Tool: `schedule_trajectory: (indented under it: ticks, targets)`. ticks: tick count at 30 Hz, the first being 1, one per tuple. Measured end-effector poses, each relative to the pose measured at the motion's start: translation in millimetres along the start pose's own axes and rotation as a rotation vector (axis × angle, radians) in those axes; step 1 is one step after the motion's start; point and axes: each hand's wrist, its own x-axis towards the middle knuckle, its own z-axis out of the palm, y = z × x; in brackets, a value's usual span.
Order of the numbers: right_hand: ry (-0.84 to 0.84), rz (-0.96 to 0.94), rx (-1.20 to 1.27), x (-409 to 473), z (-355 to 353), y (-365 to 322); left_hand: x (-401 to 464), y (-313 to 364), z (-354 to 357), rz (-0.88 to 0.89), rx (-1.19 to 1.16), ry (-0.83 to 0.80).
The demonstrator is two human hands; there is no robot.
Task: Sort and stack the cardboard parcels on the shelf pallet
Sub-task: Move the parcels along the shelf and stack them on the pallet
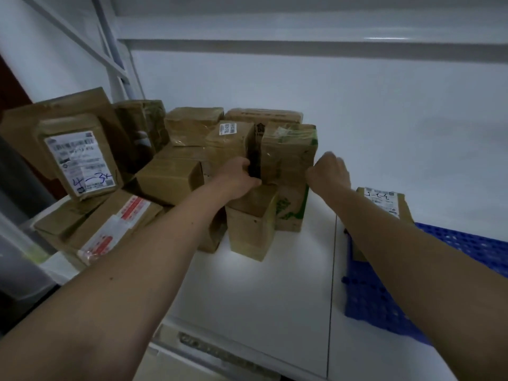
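A pile of brown cardboard parcels covers the left and middle of a white shelf (275,284). My left hand (237,178) reaches into the dark gap between a taped parcel (228,145) and a tall parcel with green print (288,166), its fingers curled round the green-print parcel's left edge. My right hand (328,171) is at that parcel's right side with its fingers curled; whether it touches the parcel I cannot tell. A small upright parcel (251,226) stands just below my left hand.
A blue plastic pallet (365,295) lies on the right with one labelled parcel (384,204) on it. A parcel with a white label marked in blue ink (79,158) leans at far left. A white wall and shelf frame stand behind.
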Motion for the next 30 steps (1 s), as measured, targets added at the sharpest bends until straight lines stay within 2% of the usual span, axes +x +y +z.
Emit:
schedule_trajectory:
  ticks: [3, 6, 10, 12, 15, 21, 30]
  targets:
    - [0.042, 0.029, 0.162, 21.8, -9.2, -12.1, 15.6, 12.0, -1.9, -0.054, -0.106, -0.031]
    - [-0.046, 0.063, 0.31, 37.1, -17.7, -23.8, 29.7, 27.7, -5.3, -0.104, -0.318, -0.078]
    - [-0.209, 0.151, 0.584, 46.6, -21.6, -30.0, 41.6, 46.0, -2.8, -0.143, -0.425, -0.117]
    - [-0.268, 0.165, 0.587, 47.2, -20.7, -26.7, 46.9, 49.7, 1.3, -0.157, -0.463, -0.137]
    - [-0.264, 0.212, 0.584, 46.0, -23.5, -15.0, 50.3, 53.3, 8.3, -0.15, -0.521, -0.132]
    - [-0.18, 0.188, 0.625, 41.7, -46.8, 8.4, 38.7, 70.3, 26.7, -0.077, -0.607, -0.125]
    - [-0.098, 0.21, 0.515, -4.4, -56.2, 54.3, -10.0, 75.0, 46.3, -0.117, -0.63, -0.206]
